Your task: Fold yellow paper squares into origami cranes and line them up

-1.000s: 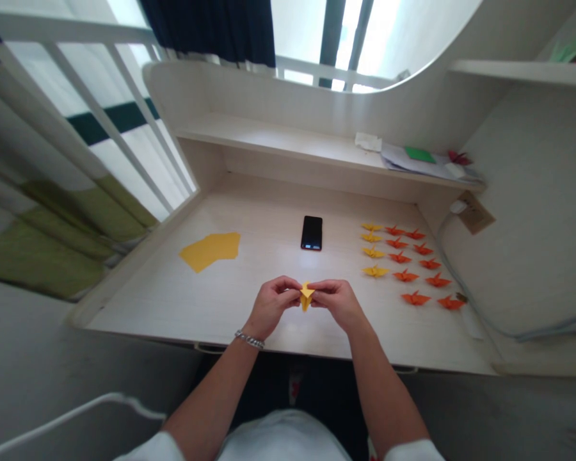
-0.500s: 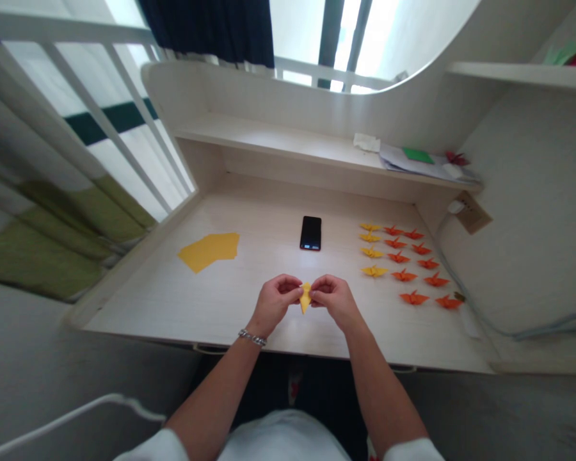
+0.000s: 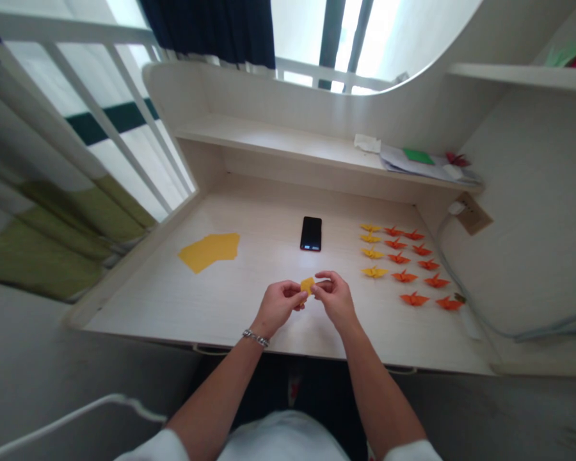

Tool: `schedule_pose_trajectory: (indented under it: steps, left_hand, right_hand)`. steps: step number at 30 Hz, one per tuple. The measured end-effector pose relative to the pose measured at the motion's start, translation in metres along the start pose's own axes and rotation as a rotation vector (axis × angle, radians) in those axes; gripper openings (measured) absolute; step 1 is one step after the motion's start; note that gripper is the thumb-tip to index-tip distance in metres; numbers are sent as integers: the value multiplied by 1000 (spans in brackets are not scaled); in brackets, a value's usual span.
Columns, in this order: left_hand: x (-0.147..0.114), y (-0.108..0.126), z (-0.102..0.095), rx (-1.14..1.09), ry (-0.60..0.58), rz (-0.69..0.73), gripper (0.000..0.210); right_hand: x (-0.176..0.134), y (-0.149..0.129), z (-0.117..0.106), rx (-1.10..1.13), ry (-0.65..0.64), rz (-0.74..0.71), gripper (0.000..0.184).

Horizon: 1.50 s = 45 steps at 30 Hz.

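A small folded yellow paper piece [image 3: 308, 284] is pinched between my left hand [image 3: 279, 305] and my right hand [image 3: 335, 297], just above the front middle of the pale wooden desk [image 3: 249, 275]. Only its top edge shows between the fingertips. To the right lie rows of finished paper cranes, yellow ones [image 3: 374, 271] in the nearer column and orange ones [image 3: 415, 298] beyond. A stack of flat yellow paper sheets [image 3: 210, 250] lies at the desk's left.
A black phone [image 3: 311, 233] lies face up behind my hands. The shelf at the back holds papers [image 3: 413, 160] and a green sheet. A white cable [image 3: 448, 221] runs down at the right. A white railing [image 3: 100, 109] borders the left.
The paper piece has turned and risen slightly; it hung as a downward point before and now lies flatter between my fingertips. Both hands have shifted a little away from me.
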<state>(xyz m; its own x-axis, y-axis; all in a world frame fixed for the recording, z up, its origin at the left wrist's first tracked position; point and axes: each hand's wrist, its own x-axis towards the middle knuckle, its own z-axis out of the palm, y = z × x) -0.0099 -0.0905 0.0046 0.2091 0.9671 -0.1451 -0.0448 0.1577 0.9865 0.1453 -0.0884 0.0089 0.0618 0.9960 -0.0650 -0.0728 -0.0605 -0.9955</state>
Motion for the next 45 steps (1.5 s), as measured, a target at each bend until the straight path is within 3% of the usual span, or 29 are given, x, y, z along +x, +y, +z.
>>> schedule_pose_trajectory:
  steps: [2, 4, 7, 11, 13, 17, 23, 27, 31, 36, 41, 45]
  left_hand:
    - [1, 0, -1, 73, -40, 48, 26]
    - [1, 2, -1, 134, -75, 92, 26]
    - [4, 2, -1, 178, -60, 120, 26]
    - [14, 0, -3, 181, 95, 110, 29]
    - [21, -1, -5, 182, 147, 121, 30]
    - [32, 0, -4, 166, 121, 126, 30]
    - [44, 0, 1, 43, 153, 39, 33]
    - [50, 1, 2, 99, 129, 81, 29]
    - [54, 0, 5, 98, 124, 101, 28]
    - [58, -5, 5, 124, 138, 128, 24]
    - [64, -6, 6, 123, 129, 147, 27]
    - [66, -5, 4, 133, 144, 164, 23]
  right_hand:
    - [1, -3, -2, -67, -87, -21, 37]
    - [1, -4, -3, -152, -127, -52, 27]
    - [2, 0, 0, -146, -18, -38, 21]
    - [5, 10, 2, -25, 95, 82, 28]
    - [7, 12, 1, -21, 68, 115, 29]
    - [11, 10, -1, -68, -22, 107, 28]
    - [14, 11, 3, -38, 43, 68, 28]
    - [18, 16, 3, -51, -12, 79, 30]
    - [25, 22, 6, -28, 77, -13, 30]
    - [30, 26, 5, -67, 40, 27, 32]
    - [35, 27, 3, -120, 120, -15, 29]
    - [36, 26, 2, -90, 51, 51, 32]
